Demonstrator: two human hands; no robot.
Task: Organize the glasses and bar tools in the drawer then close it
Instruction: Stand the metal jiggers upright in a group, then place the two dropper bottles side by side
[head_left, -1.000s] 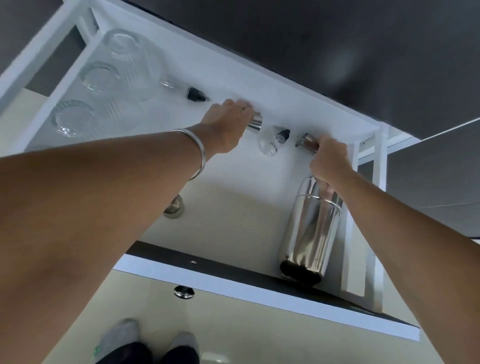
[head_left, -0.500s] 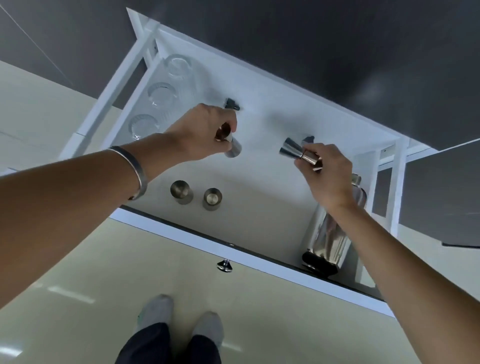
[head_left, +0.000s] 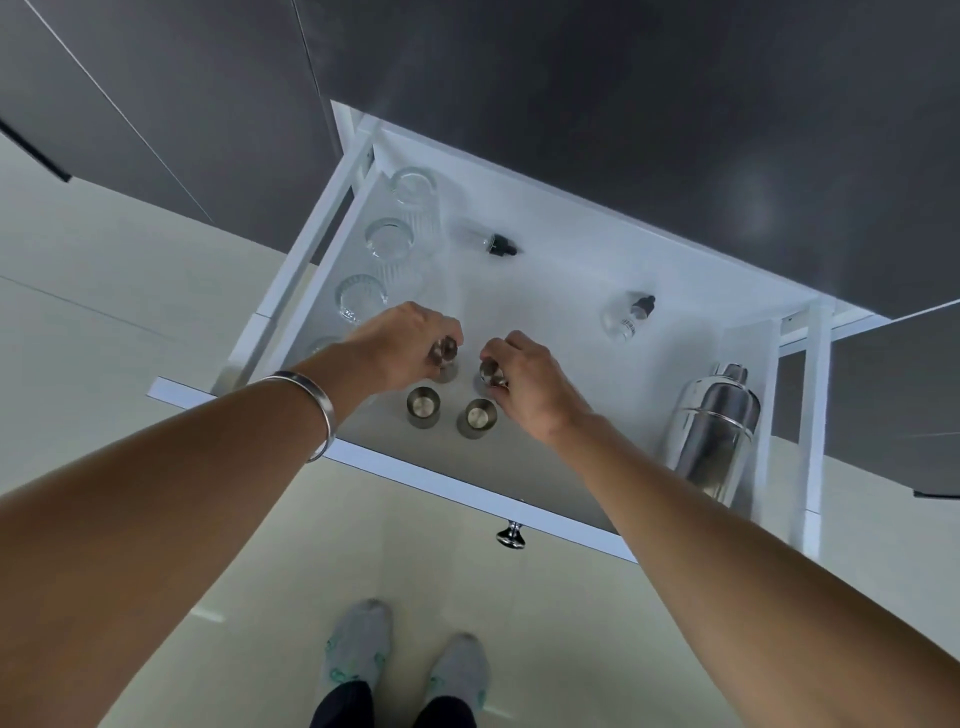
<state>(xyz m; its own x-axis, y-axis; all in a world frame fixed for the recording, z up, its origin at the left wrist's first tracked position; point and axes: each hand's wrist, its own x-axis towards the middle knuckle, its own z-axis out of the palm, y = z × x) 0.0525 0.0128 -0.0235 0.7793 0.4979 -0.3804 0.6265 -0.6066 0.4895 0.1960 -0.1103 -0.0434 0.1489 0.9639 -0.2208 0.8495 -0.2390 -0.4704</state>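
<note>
The white drawer stands pulled out below me. My left hand grips a steel jigger and my right hand grips another jigger, both held upright on the drawer floor near the front. Just in front of them stand two small steel cups. Three ribbed glasses line the left wall. Two dropper bottles lie further back. A steel cocktail shaker lies at the right side.
The drawer front has a metal knob. Dark cabinet fronts rise above the drawer. My feet stand on the pale floor below. A white rail frame borders the drawer's right side.
Both hands carried their jiggers from the back of the drawer toward the front and set them down behind the two steel cups. The view has pulled back.
</note>
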